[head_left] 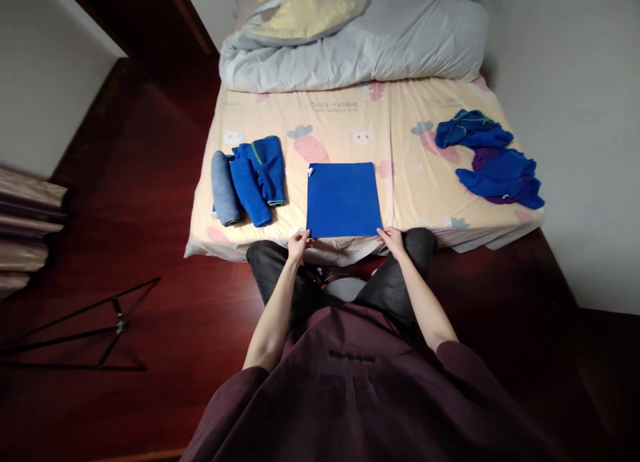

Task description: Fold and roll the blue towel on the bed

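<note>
A square blue cloth [343,200] lies spread flat at the front edge of the bed, with a small white tag at its far left corner. My left hand [299,243] pinches its near left corner. At the near right corner, my right hand [392,239] has fingers closed on the cloth's edge. To the left sit a rolled grey towel [225,189], a rolled blue cloth [251,191] and a folded blue cloth [267,169] with green edging. Crumpled blue cloths [505,175] with some purple among them are heaped on the right.
The bed [345,122] has a pale sheet printed with carrots and rabbits. A grey quilt [400,42] and a yellow pillow [315,12] are bunched at the back. Black tripod legs [117,325] stand on the red floor at left, near a curtain [25,229].
</note>
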A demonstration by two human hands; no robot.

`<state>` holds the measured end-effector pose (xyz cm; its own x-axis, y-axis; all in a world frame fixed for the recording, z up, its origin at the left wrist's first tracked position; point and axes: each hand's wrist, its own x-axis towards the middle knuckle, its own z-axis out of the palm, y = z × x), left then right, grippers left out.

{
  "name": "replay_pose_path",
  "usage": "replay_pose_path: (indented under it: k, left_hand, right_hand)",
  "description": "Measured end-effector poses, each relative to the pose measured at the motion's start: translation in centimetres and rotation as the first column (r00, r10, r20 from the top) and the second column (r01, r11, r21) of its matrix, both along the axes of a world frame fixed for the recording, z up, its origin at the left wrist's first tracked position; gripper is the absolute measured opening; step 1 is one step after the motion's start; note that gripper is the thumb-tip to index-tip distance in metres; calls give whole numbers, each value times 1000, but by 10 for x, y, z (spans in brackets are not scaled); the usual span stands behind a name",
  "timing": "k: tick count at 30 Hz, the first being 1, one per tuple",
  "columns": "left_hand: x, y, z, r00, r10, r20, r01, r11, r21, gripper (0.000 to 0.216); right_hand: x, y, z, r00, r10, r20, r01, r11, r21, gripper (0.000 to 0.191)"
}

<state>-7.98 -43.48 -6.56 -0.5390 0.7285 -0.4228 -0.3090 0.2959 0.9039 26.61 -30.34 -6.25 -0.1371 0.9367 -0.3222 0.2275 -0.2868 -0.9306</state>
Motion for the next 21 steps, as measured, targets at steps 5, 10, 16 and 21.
replay_pose_path:
  k: [5, 10, 16, 21]
  left_hand:
    - [-1, -4, 4, 999, -35, -2, 35, 999, 36, 43]
    - [-5, -2, 9, 987, -151, -48, 154, 987, 51, 34]
    - [-6, -3, 9, 976, -195, -94, 201, 978, 52, 43]
    - [-10, 12, 13, 922, -189, -338, 212, 977, 31, 35]
  right_hand:
    - [0, -2, 0, 998, -54, -27, 57, 993, 106, 61]
    - [-4, -4, 0, 1000, 16, -24, -11, 978, 209, 53]
    - [-4, -9, 1, 998, 18, 61, -33, 966, 258, 57]
    - [-8, 0, 5, 969, -51, 241, -44, 926, 376, 20]
